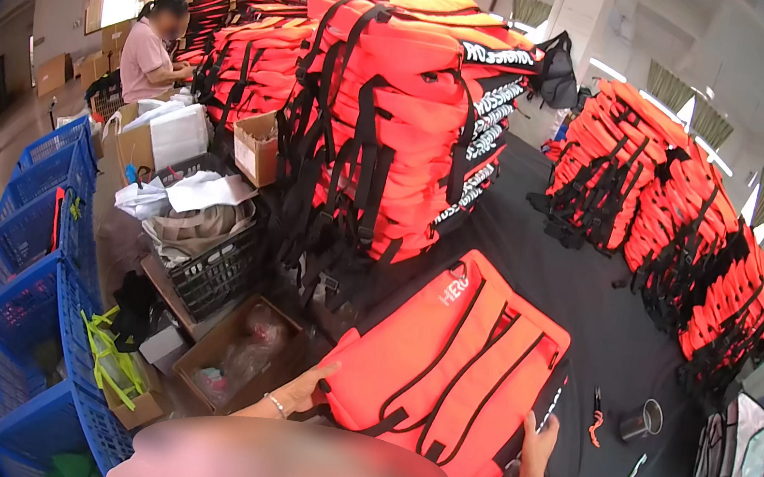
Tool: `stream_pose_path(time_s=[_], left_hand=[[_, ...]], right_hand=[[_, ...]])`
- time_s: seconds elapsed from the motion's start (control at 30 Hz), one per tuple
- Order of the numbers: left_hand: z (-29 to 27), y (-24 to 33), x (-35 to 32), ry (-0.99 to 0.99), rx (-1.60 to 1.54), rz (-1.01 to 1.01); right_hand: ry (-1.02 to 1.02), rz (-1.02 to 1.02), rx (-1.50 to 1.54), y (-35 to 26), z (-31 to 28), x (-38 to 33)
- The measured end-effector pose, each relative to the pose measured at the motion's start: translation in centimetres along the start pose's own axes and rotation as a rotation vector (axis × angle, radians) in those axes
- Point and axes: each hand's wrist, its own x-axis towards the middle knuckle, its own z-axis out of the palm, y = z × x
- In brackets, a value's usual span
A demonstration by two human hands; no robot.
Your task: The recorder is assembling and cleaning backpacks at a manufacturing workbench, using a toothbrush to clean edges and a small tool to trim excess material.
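Observation:
An orange-red backpack (pixel 445 345) with black-trimmed shoulder straps lies flat, straps up, at the near edge of the black-covered table (pixel 617 369). At its lower left corner my left hand (pixel 312 387) grips the edge, fingers partly hidden under the fabric. My right hand (pixel 540 442) holds the right side, thumb on top, near a black side panel with white lettering. To the right of that hand lie orange-handled snips (pixel 597 420), a metal cup (pixel 641 421) and a pale green pen-like tool (pixel 631 476).
A tall stack of orange backpacks (pixel 387 132) stands just beyond, with more piles (pixel 607 163) at the far right. Blue plastic crates (pixel 26 306), a black crate (pixel 212 264) and a cardboard box (pixel 234 354) crowd the left. Another person (pixel 146 54) stands at the back left.

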Motion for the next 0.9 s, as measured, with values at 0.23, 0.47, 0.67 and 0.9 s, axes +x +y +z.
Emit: stream_pose_path(time_s=[0.23, 0.47, 0.67, 0.9], left_hand=[[2.7, 1.1, 0.3, 0.177, 0.378, 0.093], [2.7, 0.9, 1.7, 0.145, 0.224, 0.182], [1.7, 1.0, 1.5, 0.151, 0.017, 0.132], [-0.4, 0.7, 2.8, 0.136, 0.106, 0.079]], right_hand=[[0.114, -0.311, -0.068, 2.6, 1.5, 2.5], [0.052, -0.323, -0.179, 1.4, 0.0, 2.1], [0.07, -0.354, -0.222, -0.6, 1.7, 1.8], [0.085, -0.177, -0.242, -0.9, 0.7, 0.8]])
